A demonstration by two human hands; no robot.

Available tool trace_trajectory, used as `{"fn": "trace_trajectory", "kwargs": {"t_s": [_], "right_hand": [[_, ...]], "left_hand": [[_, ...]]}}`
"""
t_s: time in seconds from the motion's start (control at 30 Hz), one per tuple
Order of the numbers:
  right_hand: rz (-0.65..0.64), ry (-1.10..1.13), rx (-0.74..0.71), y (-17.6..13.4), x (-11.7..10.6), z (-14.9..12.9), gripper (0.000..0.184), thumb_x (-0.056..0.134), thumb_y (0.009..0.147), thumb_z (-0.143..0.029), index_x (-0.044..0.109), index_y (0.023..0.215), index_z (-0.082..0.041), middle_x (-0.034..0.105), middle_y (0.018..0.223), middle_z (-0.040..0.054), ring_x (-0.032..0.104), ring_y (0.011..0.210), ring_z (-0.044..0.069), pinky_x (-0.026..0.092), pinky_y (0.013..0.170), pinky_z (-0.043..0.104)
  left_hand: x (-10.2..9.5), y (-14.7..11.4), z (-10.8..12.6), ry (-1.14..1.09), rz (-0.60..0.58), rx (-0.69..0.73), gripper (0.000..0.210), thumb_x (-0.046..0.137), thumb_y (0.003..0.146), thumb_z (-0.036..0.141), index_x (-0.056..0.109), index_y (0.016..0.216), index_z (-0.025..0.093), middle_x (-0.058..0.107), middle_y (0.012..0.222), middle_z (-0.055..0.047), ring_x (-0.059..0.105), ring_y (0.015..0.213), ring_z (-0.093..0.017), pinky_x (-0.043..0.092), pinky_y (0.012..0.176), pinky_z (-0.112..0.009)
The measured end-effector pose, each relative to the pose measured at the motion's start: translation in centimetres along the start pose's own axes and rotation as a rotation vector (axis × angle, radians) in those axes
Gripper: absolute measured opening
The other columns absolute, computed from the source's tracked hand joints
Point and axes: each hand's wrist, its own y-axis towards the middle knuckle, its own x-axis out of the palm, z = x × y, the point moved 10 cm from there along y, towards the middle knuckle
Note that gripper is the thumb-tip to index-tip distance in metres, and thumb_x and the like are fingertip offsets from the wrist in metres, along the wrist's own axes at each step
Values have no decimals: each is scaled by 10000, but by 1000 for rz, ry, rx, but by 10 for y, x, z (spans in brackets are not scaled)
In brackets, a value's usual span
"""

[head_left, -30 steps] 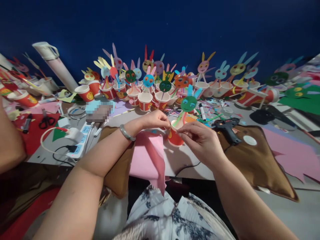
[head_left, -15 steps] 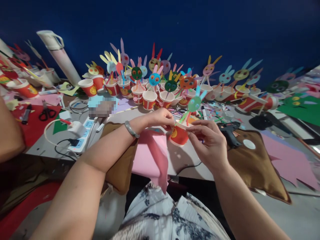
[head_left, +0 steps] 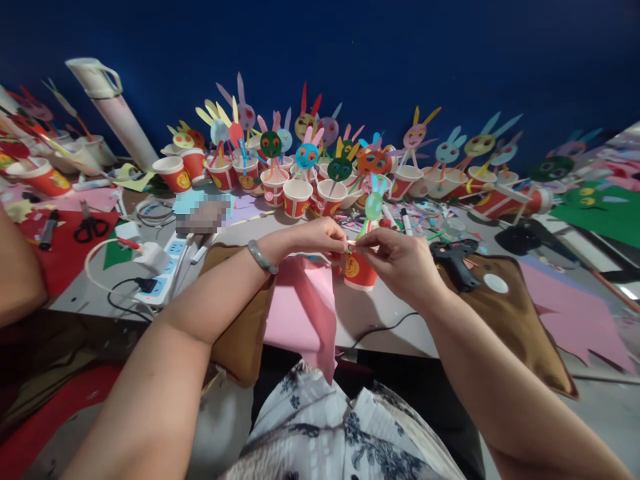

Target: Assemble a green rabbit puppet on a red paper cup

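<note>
A red paper cup (head_left: 360, 272) with a yellow print stands in front of me, and a green paper rabbit (head_left: 373, 206) on green and orange legs rises from it. At the left of the cup's rim, my left hand (head_left: 323, 237) is closed in a pinch. My right hand (head_left: 403, 265) comes over the rim from the right, its thumb and fingers pinched close to my left fingertips. Whatever lies between the fingers is too small to make out. Beneath my left wrist is a pink sheet (head_left: 303, 310) hanging over the table edge.
Several cups with paper rabbits (head_left: 307, 157) line the back. To the right, a black glue gun (head_left: 457, 263) lies by a brown cushion (head_left: 520, 320). A power strip (head_left: 167, 270), scissors (head_left: 90, 223) and a tall flask (head_left: 113, 110) are on the left, beside another person's arm (head_left: 20, 260).
My right hand has slid left along the cup's rim, and its fingers have drawn into a pinch near my left hand. The green rabbit has shifted slightly left.
</note>
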Motion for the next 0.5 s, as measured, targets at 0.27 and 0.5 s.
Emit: {"fn": "trace_trajectory", "kwargs": {"t_s": [0.27,0.5], "right_hand": [[-67,93,29,10,2,5,114,642,801,-289,709,761,-205,492,467,-49,409,445,99,294,454,231],[-121,192,69,16,3,11,109,705,767,-302,735,734,-202,578,521,-25,465,468,97,323,438,219]], "left_hand": [[0,2,1,24,-2,27,143,606,785,100,649,650,95,612,590,-5,546,529,-71,459,564,-198],[-1,2,3,78,3,47,144,592,792,92,644,657,93,612,625,-12,575,586,-78,452,577,-189]]}}
